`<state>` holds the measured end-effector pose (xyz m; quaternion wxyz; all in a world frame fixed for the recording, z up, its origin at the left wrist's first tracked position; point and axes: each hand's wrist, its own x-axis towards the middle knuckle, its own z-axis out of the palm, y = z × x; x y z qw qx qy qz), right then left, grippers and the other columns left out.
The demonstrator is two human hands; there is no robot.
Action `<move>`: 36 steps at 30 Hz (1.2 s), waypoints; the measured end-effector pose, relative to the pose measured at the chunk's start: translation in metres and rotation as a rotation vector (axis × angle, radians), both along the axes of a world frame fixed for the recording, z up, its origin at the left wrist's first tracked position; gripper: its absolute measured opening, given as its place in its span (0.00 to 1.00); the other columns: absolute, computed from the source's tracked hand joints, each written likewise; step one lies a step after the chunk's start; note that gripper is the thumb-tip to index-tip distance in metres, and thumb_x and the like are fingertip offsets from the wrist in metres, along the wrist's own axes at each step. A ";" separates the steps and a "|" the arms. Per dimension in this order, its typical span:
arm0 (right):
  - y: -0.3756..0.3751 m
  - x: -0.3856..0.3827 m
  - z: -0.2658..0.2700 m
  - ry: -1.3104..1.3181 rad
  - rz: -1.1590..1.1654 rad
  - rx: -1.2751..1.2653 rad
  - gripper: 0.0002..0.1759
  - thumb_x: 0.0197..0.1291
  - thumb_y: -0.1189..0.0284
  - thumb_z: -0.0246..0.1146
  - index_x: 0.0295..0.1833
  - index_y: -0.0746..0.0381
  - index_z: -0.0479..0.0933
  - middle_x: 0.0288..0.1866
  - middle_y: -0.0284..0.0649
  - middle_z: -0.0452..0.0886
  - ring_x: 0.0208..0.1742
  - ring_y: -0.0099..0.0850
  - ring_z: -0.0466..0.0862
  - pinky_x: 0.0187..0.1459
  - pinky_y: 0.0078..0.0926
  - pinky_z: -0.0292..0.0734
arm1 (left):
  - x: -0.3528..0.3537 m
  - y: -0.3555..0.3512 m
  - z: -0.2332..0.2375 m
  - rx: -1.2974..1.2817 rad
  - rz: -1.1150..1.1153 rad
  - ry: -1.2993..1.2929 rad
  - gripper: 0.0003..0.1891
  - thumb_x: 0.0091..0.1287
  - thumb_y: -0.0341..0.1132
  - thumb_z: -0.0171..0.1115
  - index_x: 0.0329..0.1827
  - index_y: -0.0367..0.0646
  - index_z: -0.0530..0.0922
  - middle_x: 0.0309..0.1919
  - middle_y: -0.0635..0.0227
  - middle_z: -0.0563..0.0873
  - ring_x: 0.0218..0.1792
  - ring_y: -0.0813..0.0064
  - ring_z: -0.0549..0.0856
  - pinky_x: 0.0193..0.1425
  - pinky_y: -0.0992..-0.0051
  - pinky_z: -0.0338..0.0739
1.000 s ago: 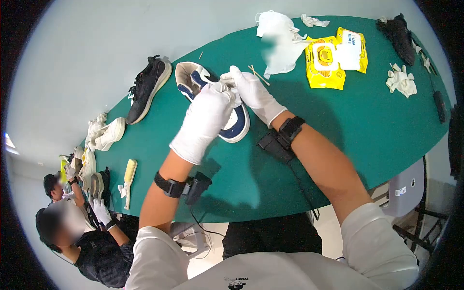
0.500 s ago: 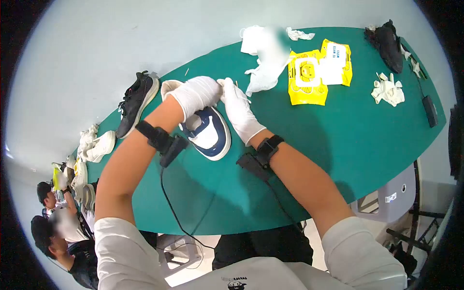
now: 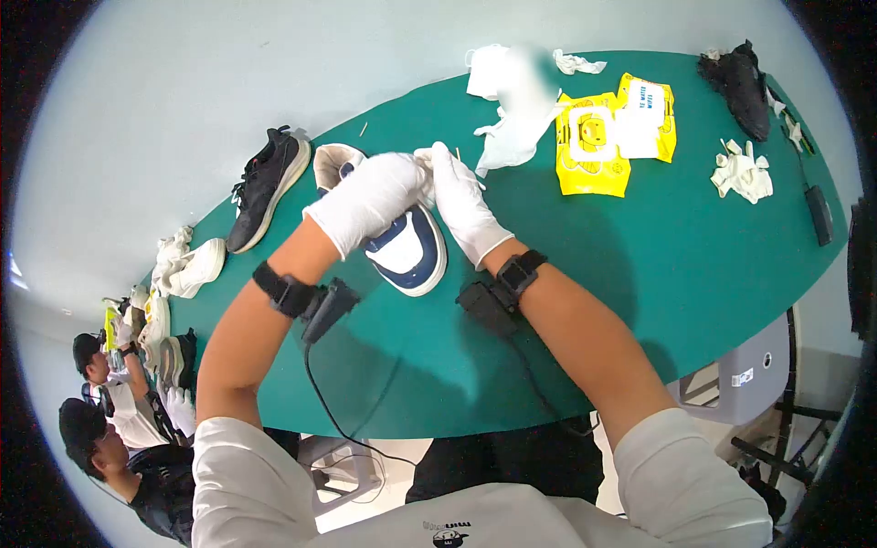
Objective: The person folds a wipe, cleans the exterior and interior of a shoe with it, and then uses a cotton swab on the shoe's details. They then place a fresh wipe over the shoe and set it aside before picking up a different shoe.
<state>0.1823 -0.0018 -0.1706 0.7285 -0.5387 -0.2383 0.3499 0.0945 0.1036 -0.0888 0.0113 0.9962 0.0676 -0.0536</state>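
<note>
A navy-and-white sneaker [image 3: 408, 251] lies on the green table, its toe pointing toward me and its pale lined collar [image 3: 336, 163] at the far side. Across its middle is my left hand [image 3: 370, 196] in a white glove, fingers closed and covering the laces. My right hand [image 3: 464, 205], gloved too, is at the shoe's right side, with its fingers pressed together and meeting the left fingertips. A thin white bit sticks out by the right fingers. What either hand pinches is hidden between the gloves.
A black sneaker [image 3: 265, 187] and white shoes [image 3: 196, 268] stand to the left. Yellow wipes packs [image 3: 594, 173], a white cloth [image 3: 512, 142], crumpled gloves [image 3: 742, 172] and a black shoe [image 3: 744, 96] lie right. Wrist cables hang down. Two people sit at far left.
My left hand has turned and slid slightly right, baring more of the sneaker's collar. Both hands stay together over the shoe. The whole view has shifted a little.
</note>
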 end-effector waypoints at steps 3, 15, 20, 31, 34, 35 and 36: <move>0.004 0.001 -0.006 0.070 0.028 0.048 0.33 0.78 0.50 0.44 0.66 0.69 0.75 0.65 0.48 0.80 0.66 0.35 0.78 0.69 0.33 0.68 | -0.016 -0.028 0.004 0.202 -0.199 -0.043 0.08 0.61 0.32 0.65 0.40 0.41 0.87 0.35 0.54 0.86 0.41 0.53 0.87 0.45 0.60 0.83; 0.015 0.001 -0.014 0.028 0.010 0.113 0.38 0.78 0.47 0.43 0.64 0.74 0.75 0.63 0.54 0.82 0.67 0.40 0.79 0.70 0.34 0.69 | -0.055 -0.038 0.025 0.168 -0.127 -0.174 0.10 0.66 0.31 0.61 0.48 0.41 0.84 0.44 0.59 0.85 0.47 0.58 0.85 0.50 0.64 0.82; 0.019 0.001 -0.017 0.002 0.016 0.106 0.37 0.78 0.49 0.43 0.62 0.74 0.76 0.61 0.54 0.82 0.66 0.39 0.80 0.70 0.33 0.69 | -0.062 0.024 0.006 -0.479 0.496 -0.436 0.14 0.72 0.38 0.54 0.48 0.36 0.80 0.41 0.51 0.86 0.44 0.57 0.87 0.50 0.63 0.82; 0.011 -0.002 -0.007 -0.031 0.021 0.075 0.33 0.78 0.51 0.43 0.61 0.71 0.77 0.60 0.51 0.84 0.63 0.37 0.81 0.68 0.34 0.71 | -0.024 0.028 0.049 0.211 0.307 -0.143 0.08 0.65 0.30 0.59 0.37 0.40 0.87 0.33 0.51 0.87 0.39 0.54 0.89 0.45 0.61 0.83; 0.010 -0.002 -0.010 -0.031 0.028 0.076 0.31 0.79 0.52 0.44 0.62 0.68 0.78 0.59 0.47 0.84 0.61 0.36 0.82 0.66 0.32 0.72 | -0.022 0.025 0.035 0.373 0.052 -0.192 0.06 0.63 0.34 0.61 0.34 0.45 0.85 0.32 0.56 0.86 0.38 0.57 0.88 0.43 0.61 0.82; 0.011 0.000 -0.011 -0.035 0.037 0.077 0.30 0.79 0.53 0.46 0.63 0.67 0.78 0.59 0.46 0.84 0.60 0.34 0.82 0.65 0.31 0.73 | -0.022 0.009 0.033 0.339 0.003 -0.215 0.05 0.62 0.34 0.61 0.34 0.45 0.84 0.31 0.57 0.85 0.38 0.57 0.87 0.43 0.62 0.81; 0.013 0.001 -0.012 -0.040 0.047 0.079 0.29 0.79 0.53 0.47 0.64 0.66 0.78 0.59 0.45 0.84 0.58 0.32 0.83 0.64 0.30 0.73 | -0.022 -0.001 0.032 0.306 -0.044 -0.239 0.05 0.62 0.34 0.62 0.34 0.46 0.84 0.31 0.59 0.85 0.38 0.58 0.87 0.43 0.62 0.81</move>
